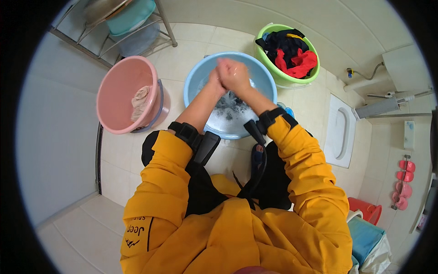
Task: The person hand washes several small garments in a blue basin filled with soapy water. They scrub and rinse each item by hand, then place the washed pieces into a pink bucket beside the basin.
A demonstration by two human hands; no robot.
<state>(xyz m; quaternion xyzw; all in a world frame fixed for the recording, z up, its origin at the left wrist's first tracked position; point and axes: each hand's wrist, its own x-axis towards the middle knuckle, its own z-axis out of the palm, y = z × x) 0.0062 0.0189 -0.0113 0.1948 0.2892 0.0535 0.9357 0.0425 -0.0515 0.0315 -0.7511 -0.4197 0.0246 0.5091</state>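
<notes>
Two yellow sleeves (pixel 159 192) are being worn pushed back on the near side of the blue basin (pixel 265 75), with two black wrist straps (pixel 187 133) being worn at their cuffs. Over the basin, one left hand (pixel 214 82) and one right hand (pixel 234 75) are being held pressed together, fingers apparently curled; whether anything is being gripped between them cannot be told. Below, in the basin's cloudy water, one dark, cloth-like mass (pixel 230 104) is being soaked, its outline being blurred by suds. By judgement, a soft, limp piece is being dealt with, made heavy by water and slippery by soap, hardly fragile; a hold is best being taken with both hands on bunched folds, not on one corner. Left of the basin, one pale cloth (pixel 139 101) is being held in one pink bucket (pixel 114 77). Beyond the basin to the right, one red garment (pixel 301 65) and dark clothing (pixel 283 43), its pieces not being countable, are being heaped in one green bucket (pixel 273 71). Farther right of the basin, one squat toilet (pixel 340 132) is being shown, and four pink-red slipper-like items (pixel 404 188) are being hung. Beyond the basin at far left, one teal basin (pixel 132 18) is being stored on one metal rack (pixel 167 23).
</notes>
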